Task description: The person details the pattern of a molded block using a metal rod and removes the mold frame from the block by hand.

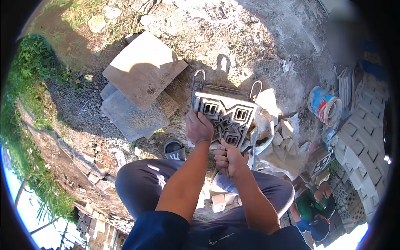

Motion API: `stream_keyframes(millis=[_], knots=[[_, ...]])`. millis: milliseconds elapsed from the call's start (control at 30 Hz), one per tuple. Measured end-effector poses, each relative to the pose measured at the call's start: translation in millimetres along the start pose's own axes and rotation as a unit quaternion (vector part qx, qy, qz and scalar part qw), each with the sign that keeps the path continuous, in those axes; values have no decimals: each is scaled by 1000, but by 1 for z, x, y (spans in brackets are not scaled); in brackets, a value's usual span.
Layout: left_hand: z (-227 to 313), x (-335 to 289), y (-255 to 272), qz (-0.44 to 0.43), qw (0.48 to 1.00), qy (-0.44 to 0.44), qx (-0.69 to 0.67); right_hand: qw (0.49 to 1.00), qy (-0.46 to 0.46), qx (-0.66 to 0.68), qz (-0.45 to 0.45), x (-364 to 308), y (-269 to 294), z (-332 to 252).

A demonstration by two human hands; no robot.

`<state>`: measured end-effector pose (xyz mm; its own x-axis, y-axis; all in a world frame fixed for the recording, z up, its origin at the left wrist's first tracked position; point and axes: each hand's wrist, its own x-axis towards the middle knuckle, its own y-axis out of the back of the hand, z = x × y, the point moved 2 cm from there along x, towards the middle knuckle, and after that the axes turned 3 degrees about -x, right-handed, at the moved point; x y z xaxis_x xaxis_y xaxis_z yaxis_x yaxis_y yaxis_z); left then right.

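Observation:
Between my knees stands a square metal mould [248,109] with a raised star-and-square pattern and slotted openings. Two bent rod handles [256,88] rise from its far side. My left hand [198,127] is closed over the mould's left edge, fingers curled against the frame. At the near edge, my right hand [229,157] makes a fist around a thin tool [227,171], whose end shows below the fist. The tool's upper tip points toward the pattern, and its exact kind is hard to make out.
Flat boards [137,79] lie stacked at far left. Right of the mould are a torn sack [287,160] with broken pieces and a paint-stained bucket [326,106]. Rows of pale blocks [360,141] stand farther right. A person in green [310,204] sits at lower right.

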<state>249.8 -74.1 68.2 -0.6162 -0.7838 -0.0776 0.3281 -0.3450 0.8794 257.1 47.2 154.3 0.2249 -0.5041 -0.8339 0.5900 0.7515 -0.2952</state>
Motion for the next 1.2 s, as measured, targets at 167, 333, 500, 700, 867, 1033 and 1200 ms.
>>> stream_keyframes(millis=[167, 333, 500, 700, 867, 1033, 1200], knots=[[-2, -2, -2, -48, 998, 29, 24, 991, 73, -77, 76, -3, -13, 4], [-2, -1, -2, -74, 996, 45, 7, 996, 70, -39, 39, 0, 1, -2], [-9, -2, -4, -49, 998, 27, 7, 995, 58, 56, 62, 2, -9, 13], [-5, -3, -5, -45, 999, 21, 3, 986, 9, 158, -45, -2, 2, 7], [-5, -2, -1, -37, 999, 24, 13, 955, -26, 266, -130, 1, -1, 1], [-5, -2, -3, -3, 999, 28, -25, 939, -56, 308, -142, -9, -12, -7], [-5, -4, -1, 3, 999, 30, -21, 962, -53, 261, -60, -10, -18, -14]])
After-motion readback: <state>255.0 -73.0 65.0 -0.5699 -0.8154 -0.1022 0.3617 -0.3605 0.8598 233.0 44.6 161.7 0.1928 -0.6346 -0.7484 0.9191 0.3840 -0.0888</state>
